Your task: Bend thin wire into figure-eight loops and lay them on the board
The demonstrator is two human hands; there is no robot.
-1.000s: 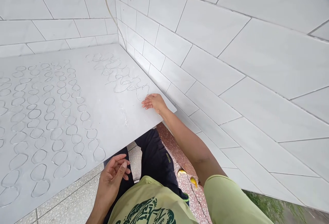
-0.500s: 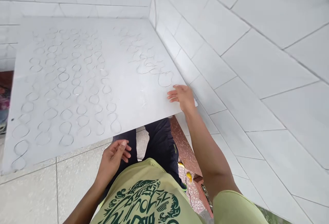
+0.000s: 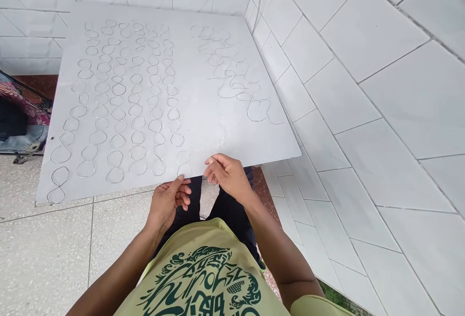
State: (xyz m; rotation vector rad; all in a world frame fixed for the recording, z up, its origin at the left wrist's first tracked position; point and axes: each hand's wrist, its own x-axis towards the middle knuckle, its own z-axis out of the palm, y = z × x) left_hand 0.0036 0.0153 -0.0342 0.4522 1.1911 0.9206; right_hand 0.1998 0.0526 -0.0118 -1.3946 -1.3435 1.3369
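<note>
A large white board lies flat in front of me, covered with rows of thin wire loops shaped like figure eights. A looser tangle of bent wire lies toward its right side. My left hand is at the board's near edge, fingers curled, thumb close to the nearest wire loop. My right hand is just beside it at the same edge, its fingertips drawn together in a pinch. Whatever either hand holds is too thin to make out.
White tiled walls rise at the right and behind the board, meeting in a corner. A speckled floor runs below on the left. A bundle of patterned cloth and denim lies at the left edge.
My right hand has left the board's right corner and come to the middle of the near edge. My left hand has risen to meet it. The view has swung left.
</note>
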